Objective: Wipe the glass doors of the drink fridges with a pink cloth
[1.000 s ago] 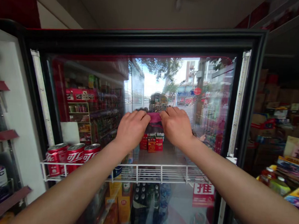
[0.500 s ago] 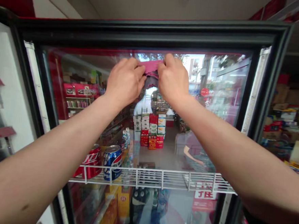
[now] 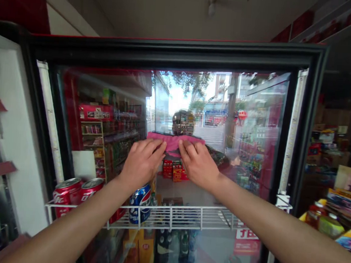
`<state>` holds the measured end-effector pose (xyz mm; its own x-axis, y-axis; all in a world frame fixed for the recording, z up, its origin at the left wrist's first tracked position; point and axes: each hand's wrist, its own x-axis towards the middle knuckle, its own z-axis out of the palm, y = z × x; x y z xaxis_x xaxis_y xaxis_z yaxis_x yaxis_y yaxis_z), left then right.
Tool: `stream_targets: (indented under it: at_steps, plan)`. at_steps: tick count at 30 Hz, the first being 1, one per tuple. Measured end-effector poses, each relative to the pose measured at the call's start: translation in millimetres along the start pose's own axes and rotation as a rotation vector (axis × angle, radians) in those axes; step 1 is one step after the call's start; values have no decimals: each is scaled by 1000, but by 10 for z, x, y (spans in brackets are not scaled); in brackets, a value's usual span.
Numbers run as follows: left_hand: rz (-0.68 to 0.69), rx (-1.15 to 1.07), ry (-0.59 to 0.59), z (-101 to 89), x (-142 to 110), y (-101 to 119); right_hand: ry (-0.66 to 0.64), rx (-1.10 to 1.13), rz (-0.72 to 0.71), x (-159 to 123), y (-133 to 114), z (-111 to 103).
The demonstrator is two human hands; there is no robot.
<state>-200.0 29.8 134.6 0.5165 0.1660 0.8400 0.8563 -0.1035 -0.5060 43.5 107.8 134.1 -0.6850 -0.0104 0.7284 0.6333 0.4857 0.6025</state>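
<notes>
A pink cloth [image 3: 172,142] lies spread across the glass door pane [image 3: 120,99], roughly mid-width and above the wire rack. My left hand [image 3: 143,159] presses on its left part, fingers bent over the cloth. On the right part, my right hand [image 3: 197,163] pinches and presses the cloth in the same way. Both hands hold it flat against the glass, with the thumbs turned toward each other. Part of the cloth under the fingers is hidden. The pane reflects the street and mirrors shop shelves.
A white wire rack [image 3: 184,218] crosses the door below my hands. On it stand red cans [image 3: 67,194] and a blue Pepsi can [image 3: 140,203]. A black door frame [image 3: 175,53] with light strips surrounds the glass. Bottles [image 3: 331,226] stand at the right.
Both hands have moved down the glass with the cloth, from near the top of the pane to mid-height. The cloth now shows wider. The view has shifted slightly.
</notes>
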Motion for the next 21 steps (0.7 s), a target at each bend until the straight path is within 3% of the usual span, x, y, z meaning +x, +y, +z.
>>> stream_targets:
  at_steps: [4, 8, 11, 14, 18, 21]
  plan:
    - [102, -7, -32, -62, -276, -121, 78, 14, -109, -179, -168, 72]
    - [178, 18, -48, -104, -211, -368, 87, -18, -149, 63, -92, 48]
    - [128, 82, 7, -149, 68, -650, 35, -88, -120, 536, 79, -75]
    - [50, 134, 25, -248, 501, -1029, 19, -146, -60, 1156, 281, -241]
    - [-104, 157, -14, -425, 1140, -1517, 114, -145, 44, 1951, 520, -386]
    - [-218, 131, -22, -477, 1390, -1663, 217, -82, 126, 2266, 569, -373]
